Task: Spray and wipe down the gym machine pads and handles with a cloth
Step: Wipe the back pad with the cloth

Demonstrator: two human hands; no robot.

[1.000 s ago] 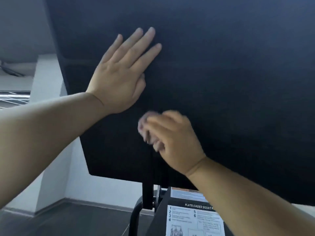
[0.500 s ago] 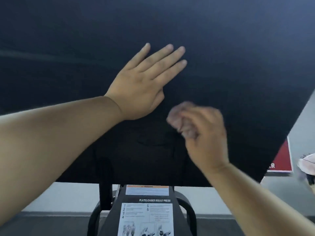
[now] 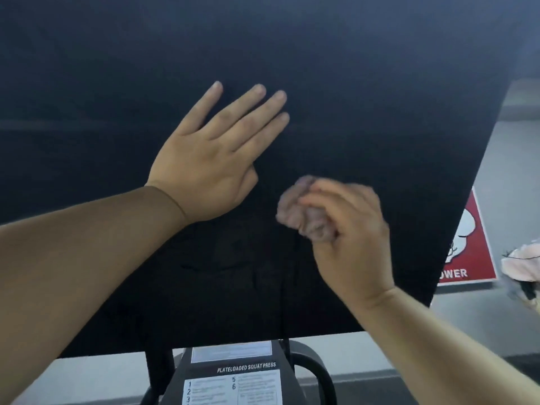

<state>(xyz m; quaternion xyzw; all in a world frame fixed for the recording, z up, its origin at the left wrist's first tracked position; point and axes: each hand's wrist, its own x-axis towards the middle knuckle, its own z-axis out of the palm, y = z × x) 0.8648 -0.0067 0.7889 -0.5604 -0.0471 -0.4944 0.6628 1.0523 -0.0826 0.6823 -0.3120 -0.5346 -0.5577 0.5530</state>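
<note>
A large black machine pad fills most of the head view. My left hand lies flat on it, fingers spread, holding nothing. To its lower right, my right hand is closed around a crumpled pinkish-grey cloth, which is pressed against the pad and blurred by motion. No spray bottle is in view.
Below the pad stands the black machine frame with an instruction label reading "PLATELOADED SQUAT PRESS". A red and white sign leans at the right, beside a pale pink object. Grey floor and white wall lie behind.
The view has shifted right across the pad. My right hand with the cloth has moved right and slightly up along the surface; my left hand stays flat on the pad.
</note>
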